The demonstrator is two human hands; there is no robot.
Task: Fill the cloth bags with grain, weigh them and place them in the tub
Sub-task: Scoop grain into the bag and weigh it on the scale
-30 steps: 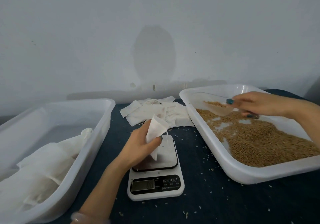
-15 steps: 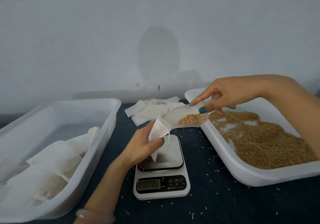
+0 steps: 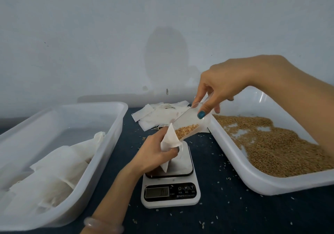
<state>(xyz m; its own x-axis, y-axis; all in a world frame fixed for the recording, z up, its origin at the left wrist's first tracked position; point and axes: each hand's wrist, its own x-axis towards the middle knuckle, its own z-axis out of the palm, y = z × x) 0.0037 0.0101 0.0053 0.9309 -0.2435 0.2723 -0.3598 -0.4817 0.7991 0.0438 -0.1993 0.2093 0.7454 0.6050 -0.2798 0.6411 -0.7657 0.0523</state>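
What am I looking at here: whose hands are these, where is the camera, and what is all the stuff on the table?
There is no robot here. These are a person's bare hands, filmed by one camera worn on the head and looking down. The left hand grips an open cloth bag over the scale. The right hand holds a tilted clear scoop, its grain at the bag's mouth. On the dark table the left tub holds filled bags, and the right tub holds loose grain. Empty bags are piled behind the scale.
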